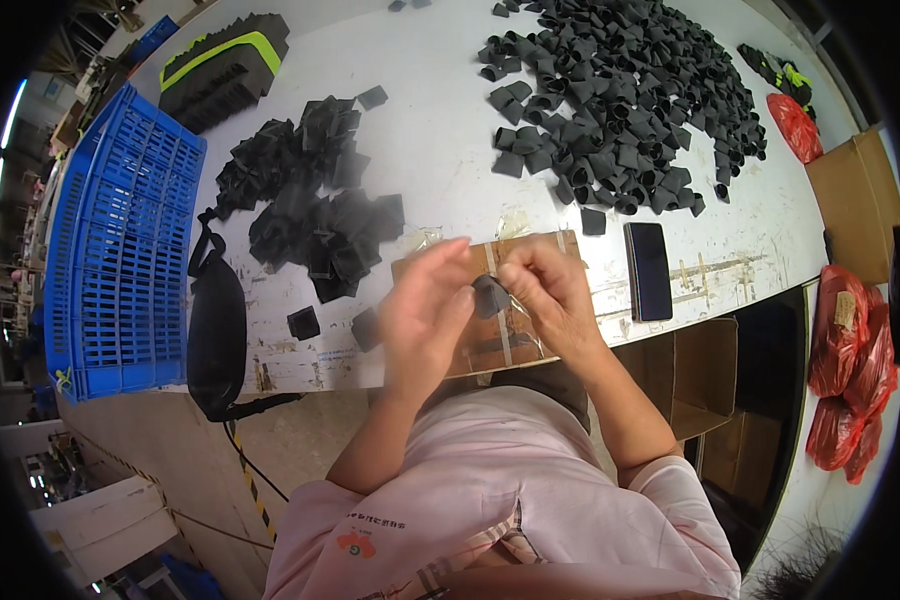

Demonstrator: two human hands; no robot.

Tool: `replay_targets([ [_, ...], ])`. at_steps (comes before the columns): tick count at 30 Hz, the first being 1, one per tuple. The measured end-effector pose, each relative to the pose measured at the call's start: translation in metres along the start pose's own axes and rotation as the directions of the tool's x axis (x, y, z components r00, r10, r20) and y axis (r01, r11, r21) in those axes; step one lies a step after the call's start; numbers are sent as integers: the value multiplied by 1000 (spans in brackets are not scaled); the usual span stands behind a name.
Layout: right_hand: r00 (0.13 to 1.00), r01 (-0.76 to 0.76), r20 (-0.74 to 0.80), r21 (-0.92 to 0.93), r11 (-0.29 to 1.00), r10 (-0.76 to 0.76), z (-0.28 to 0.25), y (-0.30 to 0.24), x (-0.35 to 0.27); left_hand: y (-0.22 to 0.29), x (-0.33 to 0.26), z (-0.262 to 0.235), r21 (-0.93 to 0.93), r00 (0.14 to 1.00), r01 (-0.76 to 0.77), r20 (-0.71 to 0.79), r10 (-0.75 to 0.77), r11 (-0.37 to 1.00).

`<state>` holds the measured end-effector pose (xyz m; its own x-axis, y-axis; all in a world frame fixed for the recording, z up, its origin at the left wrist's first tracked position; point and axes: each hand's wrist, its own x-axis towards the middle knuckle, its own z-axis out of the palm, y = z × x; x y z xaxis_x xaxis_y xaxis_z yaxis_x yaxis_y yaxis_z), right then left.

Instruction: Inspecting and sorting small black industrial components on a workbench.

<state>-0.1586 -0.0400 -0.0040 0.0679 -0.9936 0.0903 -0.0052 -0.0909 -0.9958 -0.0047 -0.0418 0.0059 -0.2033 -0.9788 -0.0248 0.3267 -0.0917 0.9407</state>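
Note:
Between my hands, above a brown cardboard sheet [530, 345] at the table's front edge, is a small dark grey fabric piece [487, 298] with a curved upper edge. My right hand [558, 300] pinches it by its upper right side, thumb and index finger pressed together. Just left of the piece, my left hand [422, 320] is blurred by motion, its fingers stretched up and its thumb apart from them. Loose flat dark squares [335, 235] lie in a pile to the left. Beyond the sheet, at the far right, spreads a large heap of rolled dark fabric pieces [610, 100].
A blue plastic crate [125, 250] stands at the left edge, a black pouch [217, 330] beside it. Dark stacked strips with a yellow-green band [220, 60] lie far left. A phone [649, 272] rests right of the cardboard. Red plastic bags [845, 350] hang at the right.

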Motion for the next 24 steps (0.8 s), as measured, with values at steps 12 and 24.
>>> replay_targets([
  [12, 904, 396, -32, -313, 863, -427, 9, -30, -13, 3, 2, 9, 159, 907, -399, -77, 414, 903],
  [24, 821, 452, -105, -479, 752, -561, 14, -9, -13, -7, -4, -2, -80, 946, -325, -24, 324, 942],
])
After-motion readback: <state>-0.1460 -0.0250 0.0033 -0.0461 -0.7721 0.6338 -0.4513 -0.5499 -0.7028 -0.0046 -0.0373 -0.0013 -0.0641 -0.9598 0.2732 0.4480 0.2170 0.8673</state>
